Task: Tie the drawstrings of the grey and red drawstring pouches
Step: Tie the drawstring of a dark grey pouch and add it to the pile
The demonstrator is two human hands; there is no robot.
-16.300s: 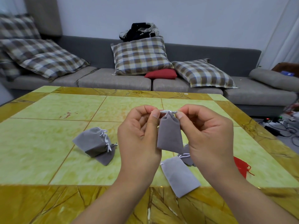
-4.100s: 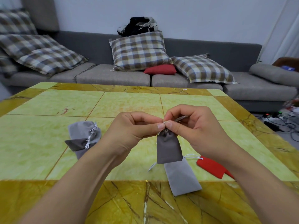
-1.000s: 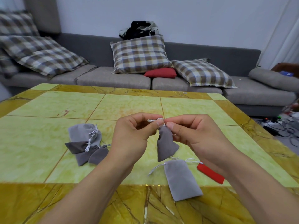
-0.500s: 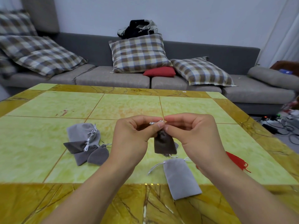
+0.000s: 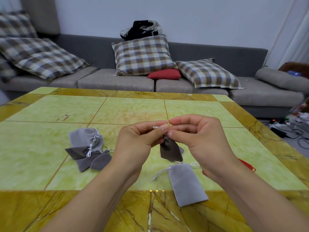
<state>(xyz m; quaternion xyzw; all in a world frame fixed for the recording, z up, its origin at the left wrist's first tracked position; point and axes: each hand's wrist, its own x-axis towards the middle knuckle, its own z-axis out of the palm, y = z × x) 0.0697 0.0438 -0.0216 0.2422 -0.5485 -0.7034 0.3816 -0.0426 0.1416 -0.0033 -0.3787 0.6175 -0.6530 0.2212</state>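
Table: six grey pouches, one red pouch.

Left hand and right hand bare, forearms unsleeved above the table, no rings or watch showing

A table fills the near part of the scene, and a sofa runs along its far side. Above the middle of the table, the left hand and right hand meet fingertip to fingertip, with a small pouch hanging below them. On the table to the left of the hands lies a heap of pouches, overlapping one another. Nearer than the hands, a flat pouch lies on the table, its cord trailing left. Another pouch lies to the right, mostly hidden behind the right wrist. Cushions rest on the sofa. Cables lie on the floor to the far right.
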